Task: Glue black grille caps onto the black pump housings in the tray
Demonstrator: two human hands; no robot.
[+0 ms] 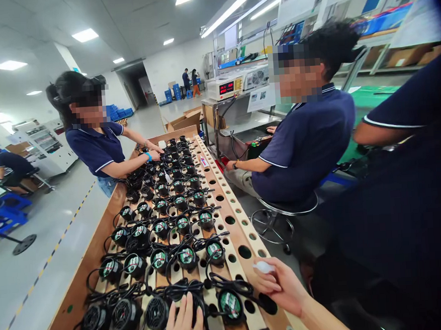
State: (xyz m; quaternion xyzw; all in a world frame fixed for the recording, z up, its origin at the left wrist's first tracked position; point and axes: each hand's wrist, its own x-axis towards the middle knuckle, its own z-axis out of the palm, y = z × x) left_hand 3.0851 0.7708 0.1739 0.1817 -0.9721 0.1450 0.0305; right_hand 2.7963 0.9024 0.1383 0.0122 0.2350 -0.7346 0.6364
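My left hand (183,322) lies with its fingers stretched out over a black round unit (197,306) in the near row. That unit is partly hidden under the fingers. My right hand (285,286) is closed around a small white plastic bottle (264,267), of which just the rounded end shows, above the rack's right edge. Close by sits a black round housing (229,304) with a green circuit board facing up. Several grille-faced black units (125,314) stand to the left of my left hand. Coiled black cables (183,289) lie between the rows.
The wooden rack (243,228) has rows of holes and a raised left side wall (90,260). Across it, a co-worker's hands (154,154) touch units at the far end. Another co-worker (297,145) sits on a stool at the right. A dark-sleeved person stands close on my right.
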